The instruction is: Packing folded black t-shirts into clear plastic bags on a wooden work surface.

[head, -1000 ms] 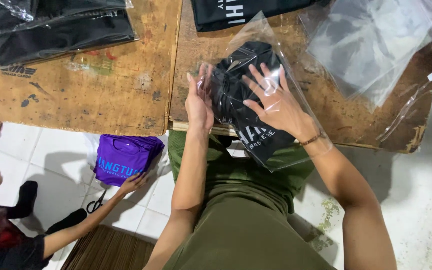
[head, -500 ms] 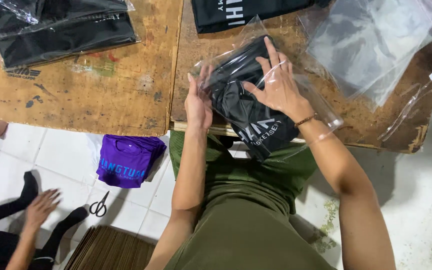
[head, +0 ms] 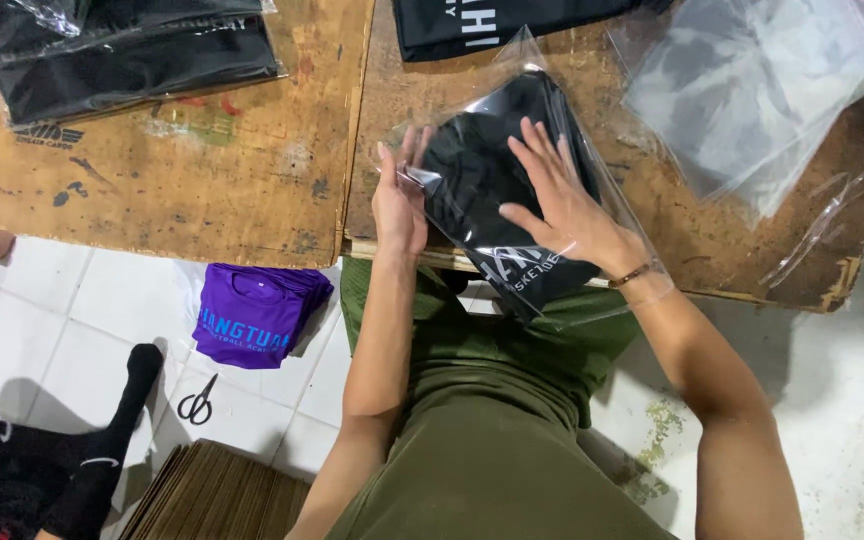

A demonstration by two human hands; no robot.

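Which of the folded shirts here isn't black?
The purple folded shirt with pale lettering, lying on the white tiled floor below the wooden table. The bagged ones on the table, including the one under both hands, are black.

— Hands?
— My right hand point(head: 564, 205) lies flat, fingers spread, on the folded black shirt point(head: 482, 170) inside its clear bag point(head: 592, 175). My left hand point(head: 398, 205) steadies the bag's left side.
— Position?
— At the wooden table's point(head: 252, 150) near edge, with the bag's mouth overhanging it. Empty clear bags point(head: 752, 90) lie at the far right corner.
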